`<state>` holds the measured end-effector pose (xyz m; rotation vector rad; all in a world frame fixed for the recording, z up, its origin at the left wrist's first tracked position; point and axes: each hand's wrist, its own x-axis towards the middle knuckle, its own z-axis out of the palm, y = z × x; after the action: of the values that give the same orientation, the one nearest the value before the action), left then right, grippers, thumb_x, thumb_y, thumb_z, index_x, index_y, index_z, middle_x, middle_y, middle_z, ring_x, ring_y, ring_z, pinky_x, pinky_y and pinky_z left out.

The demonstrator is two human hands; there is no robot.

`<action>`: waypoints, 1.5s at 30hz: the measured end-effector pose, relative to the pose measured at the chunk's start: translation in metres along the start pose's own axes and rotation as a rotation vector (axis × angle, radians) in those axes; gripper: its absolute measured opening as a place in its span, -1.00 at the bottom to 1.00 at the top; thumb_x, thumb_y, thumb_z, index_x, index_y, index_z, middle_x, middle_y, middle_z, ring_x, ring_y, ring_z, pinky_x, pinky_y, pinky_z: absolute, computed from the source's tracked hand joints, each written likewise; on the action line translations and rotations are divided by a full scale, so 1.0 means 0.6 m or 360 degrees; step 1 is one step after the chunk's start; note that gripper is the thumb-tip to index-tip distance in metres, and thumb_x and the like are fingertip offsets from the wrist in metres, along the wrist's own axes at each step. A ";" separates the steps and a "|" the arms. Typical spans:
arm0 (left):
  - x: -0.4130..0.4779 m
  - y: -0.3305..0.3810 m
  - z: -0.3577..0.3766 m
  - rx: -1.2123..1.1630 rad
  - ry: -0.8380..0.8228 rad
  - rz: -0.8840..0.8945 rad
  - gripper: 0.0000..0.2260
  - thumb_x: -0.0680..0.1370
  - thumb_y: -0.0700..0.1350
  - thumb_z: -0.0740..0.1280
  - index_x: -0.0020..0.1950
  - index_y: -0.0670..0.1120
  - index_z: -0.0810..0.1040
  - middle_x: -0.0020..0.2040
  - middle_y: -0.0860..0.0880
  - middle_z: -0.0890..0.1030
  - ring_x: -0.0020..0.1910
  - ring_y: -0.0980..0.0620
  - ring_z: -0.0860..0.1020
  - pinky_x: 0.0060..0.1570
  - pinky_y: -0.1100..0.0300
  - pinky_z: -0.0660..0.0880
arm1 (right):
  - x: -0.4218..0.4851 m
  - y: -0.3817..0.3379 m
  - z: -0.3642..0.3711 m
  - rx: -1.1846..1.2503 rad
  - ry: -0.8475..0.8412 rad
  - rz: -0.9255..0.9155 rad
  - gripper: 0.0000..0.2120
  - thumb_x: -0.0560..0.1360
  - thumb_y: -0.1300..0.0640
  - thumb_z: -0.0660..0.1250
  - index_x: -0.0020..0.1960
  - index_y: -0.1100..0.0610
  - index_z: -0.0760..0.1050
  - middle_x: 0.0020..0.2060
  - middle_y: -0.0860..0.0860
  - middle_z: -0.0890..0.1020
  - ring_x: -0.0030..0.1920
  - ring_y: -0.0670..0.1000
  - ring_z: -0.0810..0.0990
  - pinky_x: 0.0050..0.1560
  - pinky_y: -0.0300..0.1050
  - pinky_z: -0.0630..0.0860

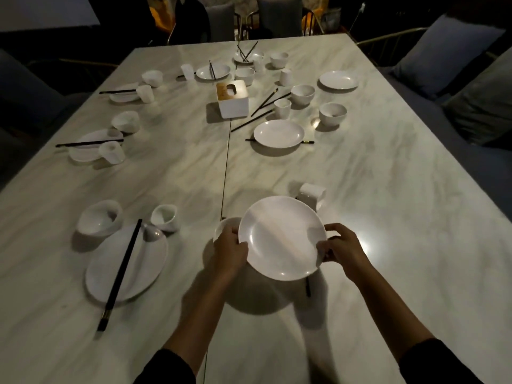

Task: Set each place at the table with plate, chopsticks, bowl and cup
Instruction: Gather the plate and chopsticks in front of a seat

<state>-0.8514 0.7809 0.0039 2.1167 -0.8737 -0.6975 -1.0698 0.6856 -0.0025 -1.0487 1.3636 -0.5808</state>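
Your left hand and right hand grip opposite rims of a round, glossy white plate, apparently lifted just above the pale marble table. Lower it level. A black chopstick lies below your right grip and a small white bowl sits just beyond your left, so avoid both.

- Above the near middle of the pale marble tabletop: round white plate, raised and tilted.
- Just behind its left edge: small white bowl; behind its right edge: white cup, on its side.
- Under its near right edge: black chopstick end.
- Further left: large white oval plate, black chopsticks pair across it, tipped white bowl and tipped white cup behind it.
- Far behind, mid-tabletop: square white tissue box.
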 end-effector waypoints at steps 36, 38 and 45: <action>0.055 0.057 0.162 0.0787 -0.0539 0.0339 -0.76 0.49 -0.33 0.18 0.13 -0.28 0.50 0.16 -0.29 0.49 0.13 -0.26 0.50 0.11 0.00 0.44 | 0.054 0.052 0.094 -0.1179 0.0211 -0.0046 -0.84 0.45 0.18 0.33 0.00 0.19 0.45 -0.11 0.10 0.53 -0.17 0.12 0.51 -0.22 -0.08 0.41; 0.080 0.049 0.178 0.0847 -0.0480 0.0242 -0.80 0.53 -0.26 0.18 0.09 -0.28 0.50 0.13 -0.30 0.54 0.11 -0.28 0.53 0.05 -0.02 0.47 | 0.061 0.061 0.077 -0.1188 0.0275 -0.0073 -0.89 0.51 0.18 0.26 0.00 0.22 0.44 -0.13 0.09 0.49 -0.20 0.09 0.45 -0.23 -0.09 0.37; 0.098 0.070 0.224 0.0752 -0.0166 -0.0104 -0.77 0.53 -0.24 0.21 0.15 -0.23 0.51 0.19 -0.25 0.55 0.16 -0.26 0.54 0.16 -0.06 0.49 | 0.066 0.095 -0.003 -0.1109 0.0364 -0.0090 -0.92 0.43 0.29 0.30 -0.08 0.22 0.52 -0.11 0.10 0.57 -0.15 0.07 0.52 -0.22 -0.12 0.43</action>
<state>-0.9233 0.6593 -0.0535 2.5527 -1.1159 -0.6892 -1.0777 0.6778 -0.0711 -1.6157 1.8019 -0.2639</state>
